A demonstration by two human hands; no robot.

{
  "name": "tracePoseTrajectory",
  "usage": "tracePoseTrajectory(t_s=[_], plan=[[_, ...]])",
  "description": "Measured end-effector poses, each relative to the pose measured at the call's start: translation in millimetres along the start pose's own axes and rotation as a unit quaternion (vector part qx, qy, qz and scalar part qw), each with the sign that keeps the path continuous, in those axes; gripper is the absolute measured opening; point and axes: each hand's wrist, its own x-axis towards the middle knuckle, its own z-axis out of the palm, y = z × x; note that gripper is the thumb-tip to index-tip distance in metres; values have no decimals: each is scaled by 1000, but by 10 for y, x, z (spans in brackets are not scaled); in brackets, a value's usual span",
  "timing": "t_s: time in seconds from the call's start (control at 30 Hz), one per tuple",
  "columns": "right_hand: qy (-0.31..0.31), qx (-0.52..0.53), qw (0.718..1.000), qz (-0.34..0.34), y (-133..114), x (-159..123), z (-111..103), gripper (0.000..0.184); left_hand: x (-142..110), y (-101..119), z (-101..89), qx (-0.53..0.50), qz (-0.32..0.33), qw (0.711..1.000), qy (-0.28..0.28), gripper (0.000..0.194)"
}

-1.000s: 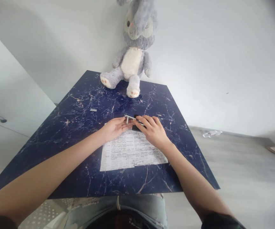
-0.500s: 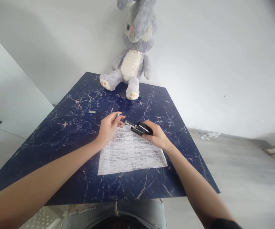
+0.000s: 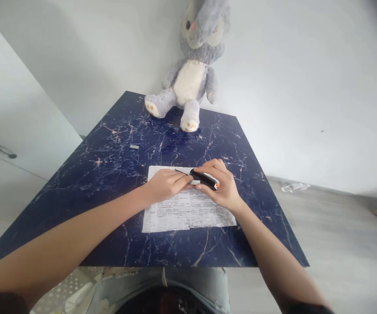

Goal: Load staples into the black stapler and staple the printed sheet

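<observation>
Head view: black, elongated stapler.

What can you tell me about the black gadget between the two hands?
The black gadget, apparently a stapler, has a long, shiny body that looks like plastic, with an orange spot at one end. A small pale piece shows along its near side. It lies slantwise over the printed paper; whether it touches it is unclear. The right hand grips it, and the left hand's fingertips meet its other end, hiding part of it.
</observation>
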Motion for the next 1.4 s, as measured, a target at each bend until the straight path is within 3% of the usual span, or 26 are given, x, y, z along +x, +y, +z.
tracePoseTrajectory(t_s=[0.1,0.2,0.33,0.43,0.5,0.57,0.67,0.73,0.83,1.03,1.13,1.27,1.4], plan=[[-19,38,999,-14,-12,7,-8,16,-19,-25,9,-39,-17,999,-10,20],[-44,66,997,-7,-9,15,-23,13,-45,-37,14,-92,-103,989,-48,19],[-39,58,997,24,-60,1,-15,12,-54,-18,-14,-165,-215,954,-131,25],[0,65,997,49,-63,-9,-25,10,-53,-80,-67,-172,-246,949,-102,31],[52,64,994,75,17,-6,-64,11,-68,-217,-121,-102,-290,951,-44,28],[108,30,988,107,180,-2,-132,13,-107,-423,-184,24,-356,934,-3,26],[157,-86,974,139,545,-24,-270,14,-217,-749,-262,178,-426,886,-46,35],[151,-158,964,148,815,-68,-362,19,-303,-897,-283,221,-458,852,-126,40],[121,-212,955,171,1165,-151,-446,26,-396,-983,-287,235,-437,844,-205,37],[77,-241,941,222,1481,-200,-402,24,-382,-970,-285,204,-398,871,-204,36],[45,-247,951,180,1441,-174,-368,32,-296,-908,-222,158,-358,901,-190,39],[69,-211,964,149,1243,-135,-324,35,-166,-689,-81,-2,-254,951,-176,40],[65,-181,973,128,1059,-104,-234,30,-106,-476,23,-142,-176,957,-180,46]])
